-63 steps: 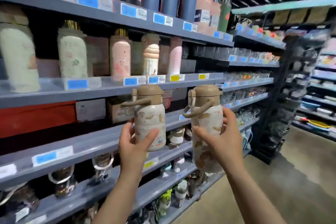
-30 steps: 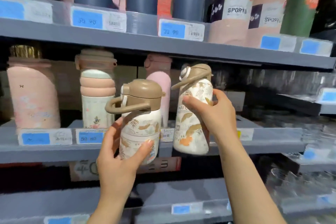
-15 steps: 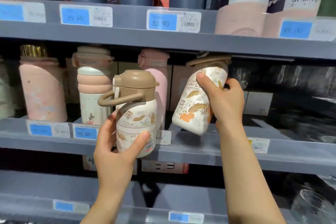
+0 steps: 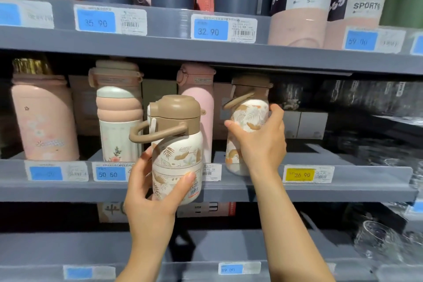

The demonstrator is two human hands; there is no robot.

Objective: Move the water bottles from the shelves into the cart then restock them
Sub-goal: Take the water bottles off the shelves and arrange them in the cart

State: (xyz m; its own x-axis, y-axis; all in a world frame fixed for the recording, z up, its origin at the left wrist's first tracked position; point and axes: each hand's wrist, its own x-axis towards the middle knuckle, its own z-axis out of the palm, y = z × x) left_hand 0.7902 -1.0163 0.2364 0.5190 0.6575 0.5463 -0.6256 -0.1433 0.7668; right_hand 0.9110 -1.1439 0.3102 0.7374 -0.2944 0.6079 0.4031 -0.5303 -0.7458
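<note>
Where it tilted before, right-hand bottle (image 4: 248, 119) upright, seemingly on shelf (image 4: 366, 188) | both hands clamped on bottles

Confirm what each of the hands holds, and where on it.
Left hand grips the near leaf-print bottle round its lower body. Right hand grips the second leaf-print bottle, on the shelf, round its middle.

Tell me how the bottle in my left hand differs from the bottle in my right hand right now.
The left hand holds its bottle out in front of the shelf edge; the right hand has its bottle in on the shelf. The left bottle's cap shows in full; the right bottle's cap sits in shadow under the upper shelf. Both share a brown cap, loop handle and leaf print.
</note>
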